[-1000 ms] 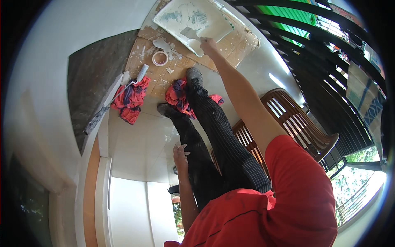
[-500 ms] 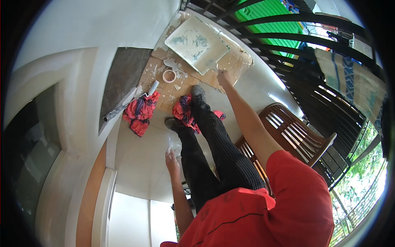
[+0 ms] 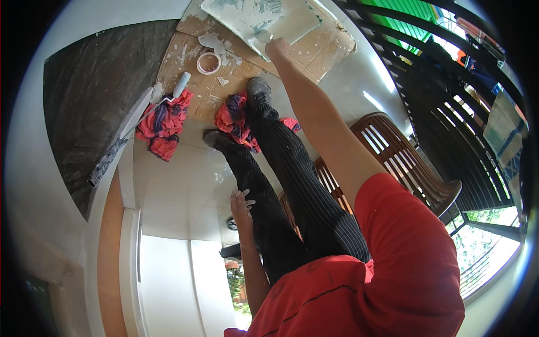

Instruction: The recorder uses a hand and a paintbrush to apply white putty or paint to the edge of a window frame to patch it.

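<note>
My right hand (image 3: 277, 49) reaches out at the near edge of a white paint tray (image 3: 303, 23) smeared with blue-green. It is closed around a small tool with a pale, flat end (image 3: 264, 36); whether that is a brush or a scraper I cannot tell. The tool's end is over the tray's near edge. Beside my left leg hangs my left hand (image 3: 241, 206), its fingers apart and whitish with residue, holding nothing.
Cardboard (image 3: 185, 62) under the tray carries a tape roll (image 3: 209, 63) and pale flakes. Red cloths (image 3: 165, 126) lie near my shoes (image 3: 259, 92); a paint roller (image 3: 181, 84) rests by one. A wooden bench (image 3: 387, 149) and dark railing (image 3: 443, 112) stand right, a dark panel (image 3: 101, 95) left.
The view has shifted, so the tray sits higher and the dark panel shows larger. My right hand has the tool nearer the tray. My left hand's fingers have spread beside my leg.
</note>
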`<state>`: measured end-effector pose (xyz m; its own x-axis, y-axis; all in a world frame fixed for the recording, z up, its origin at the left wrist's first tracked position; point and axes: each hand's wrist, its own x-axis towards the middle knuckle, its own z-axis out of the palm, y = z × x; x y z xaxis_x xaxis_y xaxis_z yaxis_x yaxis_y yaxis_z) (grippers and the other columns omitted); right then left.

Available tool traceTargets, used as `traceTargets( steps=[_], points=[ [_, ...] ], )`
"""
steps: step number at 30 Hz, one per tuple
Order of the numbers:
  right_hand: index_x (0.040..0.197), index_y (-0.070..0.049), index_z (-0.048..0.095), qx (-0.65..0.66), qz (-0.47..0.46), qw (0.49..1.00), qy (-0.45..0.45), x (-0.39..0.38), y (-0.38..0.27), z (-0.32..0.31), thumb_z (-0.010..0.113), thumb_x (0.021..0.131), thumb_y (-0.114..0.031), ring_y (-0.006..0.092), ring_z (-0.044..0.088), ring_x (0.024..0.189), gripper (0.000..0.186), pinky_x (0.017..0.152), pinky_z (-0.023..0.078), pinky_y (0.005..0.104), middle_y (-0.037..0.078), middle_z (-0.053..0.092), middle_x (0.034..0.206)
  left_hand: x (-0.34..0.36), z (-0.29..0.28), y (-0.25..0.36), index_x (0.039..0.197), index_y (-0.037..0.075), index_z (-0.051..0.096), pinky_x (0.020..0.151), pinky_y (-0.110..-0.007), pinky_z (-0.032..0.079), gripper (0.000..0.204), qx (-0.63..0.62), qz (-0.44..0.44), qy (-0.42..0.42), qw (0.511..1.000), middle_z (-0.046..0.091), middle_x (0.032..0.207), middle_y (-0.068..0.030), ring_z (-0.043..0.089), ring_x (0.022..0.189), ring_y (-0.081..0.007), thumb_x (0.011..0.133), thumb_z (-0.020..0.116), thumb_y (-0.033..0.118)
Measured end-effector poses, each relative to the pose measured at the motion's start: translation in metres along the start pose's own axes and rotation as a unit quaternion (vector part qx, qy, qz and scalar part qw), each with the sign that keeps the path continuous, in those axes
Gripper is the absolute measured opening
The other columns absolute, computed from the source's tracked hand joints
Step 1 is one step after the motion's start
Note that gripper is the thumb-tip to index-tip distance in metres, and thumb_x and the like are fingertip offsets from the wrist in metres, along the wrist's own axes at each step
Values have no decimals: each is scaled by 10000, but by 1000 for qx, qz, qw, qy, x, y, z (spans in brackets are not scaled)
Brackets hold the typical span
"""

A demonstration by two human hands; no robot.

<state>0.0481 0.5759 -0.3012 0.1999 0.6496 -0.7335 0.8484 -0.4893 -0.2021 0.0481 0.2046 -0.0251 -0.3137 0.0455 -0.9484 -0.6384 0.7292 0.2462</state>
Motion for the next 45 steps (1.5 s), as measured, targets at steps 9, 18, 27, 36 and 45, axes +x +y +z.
traceTargets(
  steps=[9,18,27,36,45],
  points=[
    [906,42,596,57,-133,989,-18,33,19,-30,468,813,-207,367,572,870,295,758,442,404,239,599,877,-5,13,18,1253,50,369,560,-213,389,439,-28,14,-16,999,572,1024,-107,552,665,-101,908,399,320],
    [757,-62,505,294,-139,917,-231,-104,14,-121,449,892,-361,62,342,449,333,403,274,210,-25,401,579,-29,3,45,1237,53,381,522,-198,391,413,-57,56,-9,997,582,1005,-108,542,620,-95,909,409,303],
    [1048,-58,540,331,-238,868,-284,-281,-34,-191,421,908,-347,46,349,495,342,433,267,189,-29,423,652,-36,-37,57,1247,67,372,495,-190,391,451,-48,190,10,981,585,1016,-116,594,593,-121,902,398,358],
    [1114,-88,568,57,-632,773,-10,-478,-106,-181,574,799,-77,196,509,593,316,537,415,305,86,506,725,-54,-100,11,1220,-5,379,559,-235,484,412,-146,197,60,968,567,1016,-173,605,812,-168,912,408,268],
    [1092,-93,578,11,-654,756,35,-528,-123,-126,563,794,-108,287,525,656,299,582,424,378,132,499,750,-72,-142,3,1214,23,403,634,-258,474,400,-143,183,59,971,546,1044,-137,580,888,-185,898,444,265]
  ],
)
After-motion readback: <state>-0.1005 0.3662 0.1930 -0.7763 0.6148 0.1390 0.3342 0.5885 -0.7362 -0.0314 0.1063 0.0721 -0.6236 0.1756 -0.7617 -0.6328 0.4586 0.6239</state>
